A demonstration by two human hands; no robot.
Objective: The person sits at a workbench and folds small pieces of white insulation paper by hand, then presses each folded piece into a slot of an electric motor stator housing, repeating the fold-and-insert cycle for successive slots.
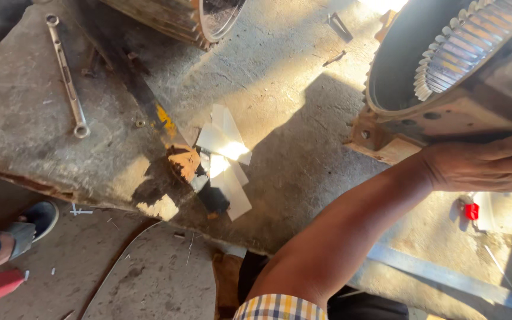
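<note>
At right edge of the concrete floor | large rusty round steel motor housing with ribbed inner slots lies on its side | right hand flat on its lower flange, fingers spread, not clamped | left hand unseen | likely heavy, rigid, rough (grasp flange or rim) | long steel ring spanner well apart.

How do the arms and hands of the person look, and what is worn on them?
Only one arm shows, bare from the short sleeve to the hand. The sleeve is checked in yellow, blue and white. No glove, watch or ring is visible. Which arm it is cannot be told; the other is out of view.
</note>
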